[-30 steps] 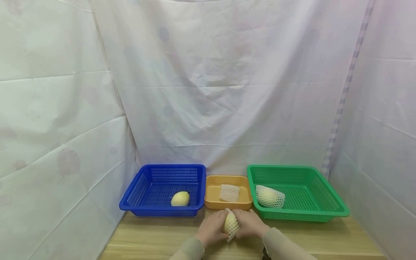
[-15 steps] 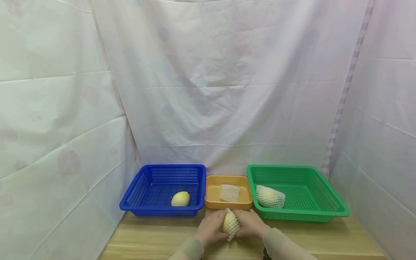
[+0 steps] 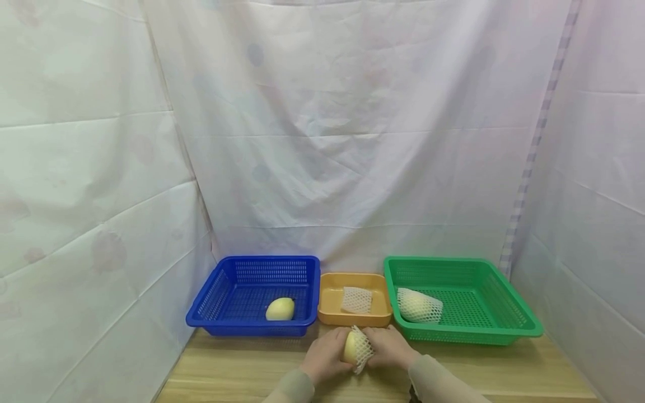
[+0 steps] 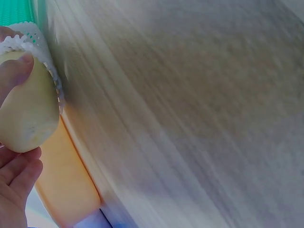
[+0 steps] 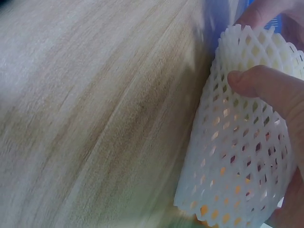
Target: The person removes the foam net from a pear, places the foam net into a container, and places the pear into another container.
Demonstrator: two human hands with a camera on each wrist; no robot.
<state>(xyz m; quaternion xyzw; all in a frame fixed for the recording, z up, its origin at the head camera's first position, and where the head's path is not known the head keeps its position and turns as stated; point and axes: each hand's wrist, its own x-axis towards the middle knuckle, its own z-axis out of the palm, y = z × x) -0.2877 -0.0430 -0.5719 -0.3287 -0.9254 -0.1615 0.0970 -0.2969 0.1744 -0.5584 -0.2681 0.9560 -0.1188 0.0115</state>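
Note:
Between the two hands, low over the table, is a pale yellow pear [image 4: 31,107] with a white foam net sleeve [image 5: 237,142] covering part of it. The left hand [image 3: 327,355] holds the pear's bare end, its fingers and thumb on the skin in the left wrist view. On the other side, the right hand [image 3: 389,348] grips the sleeve, thumb pressed on the mesh in the right wrist view. Much of the sleeve extends past the pear toward the right palm. The pear's covered end is hidden by the mesh and fingers.
A blue basket [image 3: 201,310] at left holds another bare pear [image 3: 280,309]. The orange tray [image 3: 330,318] in the middle has a flat foam net [image 3: 356,300] in it. At right, a green basket [image 3: 509,302] contains a net-wrapped pear [image 3: 419,307]. Wooden table [image 3: 227,369] lies beneath.
The sleeve has shifted slightly right relative to the pear, and a little more bare skin shows on the left. Both hands stay almost in place.

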